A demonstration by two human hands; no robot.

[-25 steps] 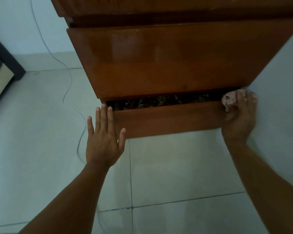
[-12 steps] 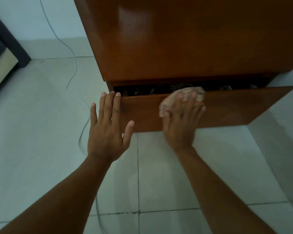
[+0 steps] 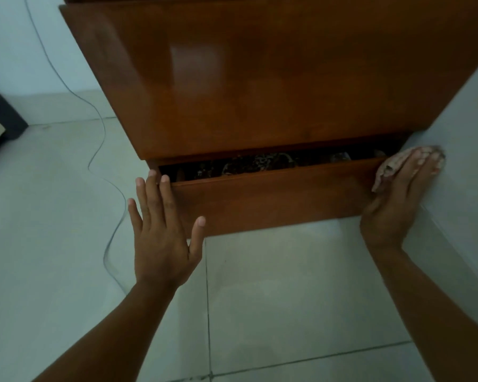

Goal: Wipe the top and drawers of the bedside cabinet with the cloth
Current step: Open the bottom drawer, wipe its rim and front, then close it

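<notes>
A head-worn camera looks down at the lower front of a glossy brown wooden bedside cabinet point(image 3: 273, 78) standing on pale floor tiles point(image 3: 287, 285). Its bottom drawer point(image 3: 273, 197) is pulled slightly out, with dark patterned contents showing in the gap above its front panel.

The right hand point(image 3: 398, 199) presses a small pale cloth point(image 3: 395, 164) flat against the right end of the drawer front, right beside a light wall point(image 3: 461, 175). Its fingers point(image 3: 422, 164) lie straight and close together over the cloth, pinning it to the wood rather than gripping it.

The left hand point(image 3: 163, 230) is open, fingers spread apart, holding nothing. Its fingertips rest at the drawer's left corner, seemingly steadying it.

A thin grey cable point(image 3: 102, 150) snakes across the floor to the left, near but apart from the left hand.

The cloth looks soft, light and crumpled, so it likely bunches easily; a flat palm over its middle should keep it spread. The polished wood appears smooth and slippery, letting the cloth glide. The drawer seems free to slide, so bracing it at the corner or top edge makes sense while wiping.
</notes>
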